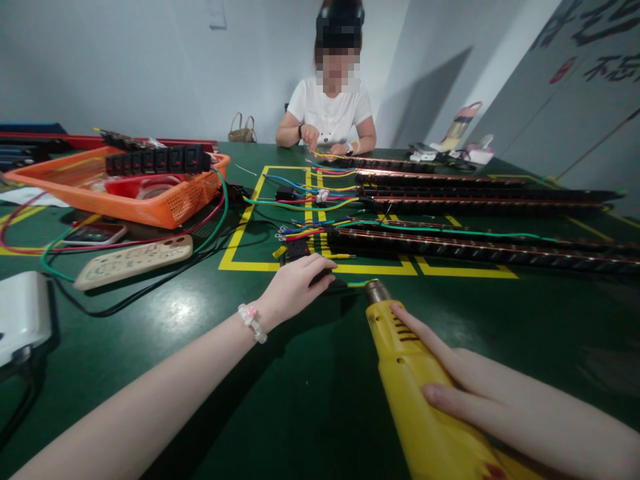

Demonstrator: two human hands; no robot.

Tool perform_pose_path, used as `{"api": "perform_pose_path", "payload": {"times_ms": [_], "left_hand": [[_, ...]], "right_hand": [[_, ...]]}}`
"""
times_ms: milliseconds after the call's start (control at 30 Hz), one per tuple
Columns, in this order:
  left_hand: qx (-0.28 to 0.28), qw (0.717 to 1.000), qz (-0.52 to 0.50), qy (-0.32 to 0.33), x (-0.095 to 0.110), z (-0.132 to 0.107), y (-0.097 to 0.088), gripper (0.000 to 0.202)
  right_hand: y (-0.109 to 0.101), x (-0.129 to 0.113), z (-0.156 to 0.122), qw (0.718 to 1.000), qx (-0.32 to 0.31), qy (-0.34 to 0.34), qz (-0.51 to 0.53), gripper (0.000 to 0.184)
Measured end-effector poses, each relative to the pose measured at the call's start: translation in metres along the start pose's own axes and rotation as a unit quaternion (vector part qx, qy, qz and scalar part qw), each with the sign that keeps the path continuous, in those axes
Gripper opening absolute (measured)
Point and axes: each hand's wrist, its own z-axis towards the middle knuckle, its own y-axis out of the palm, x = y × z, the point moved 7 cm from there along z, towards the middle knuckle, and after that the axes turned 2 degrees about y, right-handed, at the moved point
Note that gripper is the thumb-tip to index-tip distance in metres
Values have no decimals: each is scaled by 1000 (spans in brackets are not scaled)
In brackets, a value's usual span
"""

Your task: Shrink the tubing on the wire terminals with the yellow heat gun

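Note:
My right hand point(465, 383) is wrapped round a yellow heat gun point(415, 387), forefinger stretched along its side, and the metal nozzle point(376, 291) points at a short green-yellow wire end point(356, 284) on the green table. My left hand point(295, 283), with a bead bracelet on the wrist, rests fingers down and closed on a small black part point(320, 279) joined to that wire, just below a black switch block point(298, 249). Bundles of coloured wires point(305, 233) run from long black power strips point(475, 250) toward my hands.
An orange basket point(165, 207) holding black socket modules stands at the left, with a beige power strip point(133, 260), a phone point(95, 233) and a white box point(20, 313) nearer. Yellow tape lines point(240, 233) mark the table. A person in white sits across, hands on wires.

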Motion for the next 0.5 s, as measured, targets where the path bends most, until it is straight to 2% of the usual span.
{"api": "perform_pose_path", "payload": {"times_ms": [100, 300, 500], "left_hand": [[8, 1000, -14, -13, -4, 0, 1, 21], [10, 1000, -27, -4, -5, 1, 3, 19], [16, 999, 25, 17, -2, 2, 0, 17]], "right_hand": [[10, -10, 1, 999, -35, 6, 8, 78], [26, -29, 1, 999, -32, -2, 20, 71], [30, -33, 2, 996, -75, -27, 33, 74]]}}
